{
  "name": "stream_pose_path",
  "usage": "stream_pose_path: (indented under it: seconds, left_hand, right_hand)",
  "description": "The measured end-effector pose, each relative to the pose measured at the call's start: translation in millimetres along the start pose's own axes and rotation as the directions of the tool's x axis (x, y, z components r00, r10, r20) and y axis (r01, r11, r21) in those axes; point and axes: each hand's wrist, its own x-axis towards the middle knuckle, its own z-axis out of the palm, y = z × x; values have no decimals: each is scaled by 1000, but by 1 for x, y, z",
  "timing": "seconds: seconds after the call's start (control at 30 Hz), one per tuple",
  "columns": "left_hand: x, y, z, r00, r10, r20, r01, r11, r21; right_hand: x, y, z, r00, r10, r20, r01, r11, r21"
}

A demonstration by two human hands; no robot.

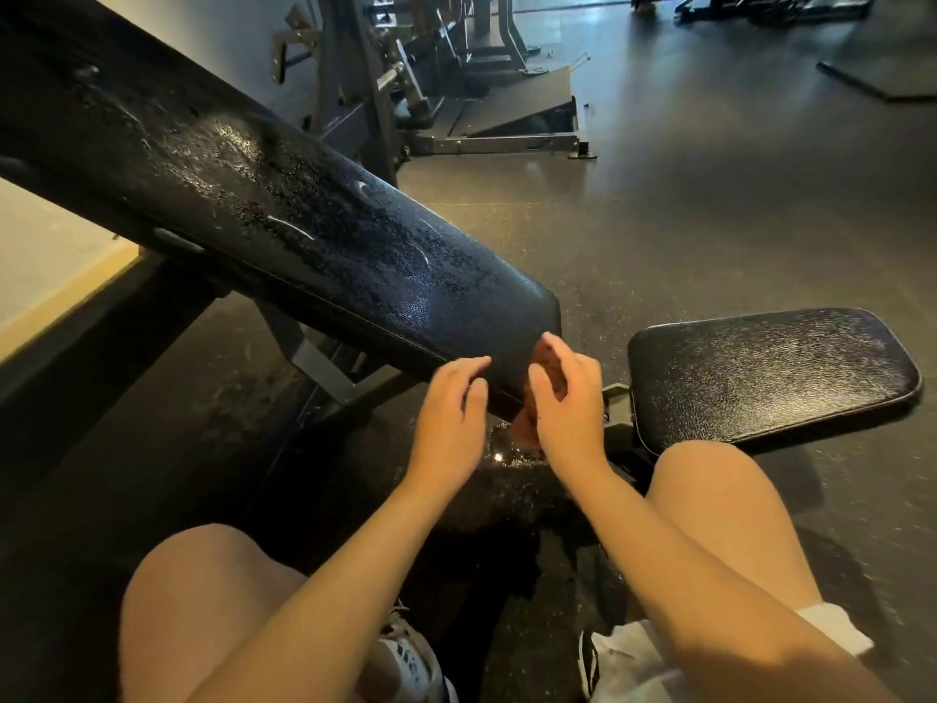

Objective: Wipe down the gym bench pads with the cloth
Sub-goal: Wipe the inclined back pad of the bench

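Note:
The long black back pad (284,215) slopes down from the upper left to the centre, and its surface is speckled with wet droplets. To its right lies the short black seat pad (770,372), also speckled. At the back pad's lower end, my right hand (568,403) curls its fingers round a reddish-brown cloth (527,429), which is mostly hidden behind the hand. Just left of it, my left hand (451,418) has relaxed fingers whose tips touch the pad's lower edge.
The bench's grey metal frame (324,367) runs under the back pad. My bare knees (710,494) and white sneakers (410,662) are low in view. Other gym machines (456,93) stand at the back on the dark rubber floor (710,205). A pale wall (45,256) is at left.

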Motion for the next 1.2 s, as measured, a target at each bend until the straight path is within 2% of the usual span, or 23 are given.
stream_pose_path:
  seconds: [0.03,0.1,0.2,0.27,0.37,0.5,0.63,0.67,0.73,0.8,0.9,0.97,1.07,1.13,1.2]
  left_hand:
    - [1,-7,-7,999,20,-41,-16,997,74]
    - [1,-20,-20,998,59,-21,-52,970,239]
    - [-1,-30,-36,996,91,5,-87,931,355]
    - [6,-32,-46,992,108,-58,-80,928,365]
    - [16,-35,-57,988,116,-99,-72,926,370]
    - [17,-35,-59,985,88,-147,-43,957,286]
    - [16,-39,-67,981,143,-134,-92,939,332]
    - [16,-40,-70,978,165,-132,-106,924,368]
    - [16,-40,-74,978,148,-144,-80,914,397]
    - [15,-38,-78,984,107,-140,-45,922,385]
    - [16,-38,-86,990,81,-117,-37,940,339]
    - [18,-38,-89,990,84,-115,-42,945,325]
    - [17,-35,-85,991,80,-110,-41,947,320]
    - [13,-35,-78,989,119,-87,-82,935,345]
    - [9,-37,-71,988,147,-40,-121,917,381]
  right_hand:
    - [3,-1,6,999,45,17,-45,999,-12]
    - [8,-2,21,986,120,115,-112,991,-70]
    - [11,-7,43,986,49,160,-2,959,-285]
    - [9,-14,55,987,-33,154,84,938,-336]
    - [14,-34,74,978,-113,173,151,961,-230]
    - [23,-65,98,912,-279,301,330,935,-134]
    - [21,-37,85,867,-413,279,480,842,-245]
    - [19,-25,76,888,-397,230,452,845,-287]
    - [13,-11,57,964,-239,120,265,915,-306]
    - [7,-11,58,991,-123,55,134,944,-302]
    - [13,-39,86,975,-191,112,217,927,-306]
    - [23,-65,106,934,-279,222,332,910,-249]
    - [34,-81,118,873,-358,332,428,887,-171]
    - [32,-70,108,856,-397,330,470,864,-180]
    - [23,-45,92,884,-394,252,453,856,-250]
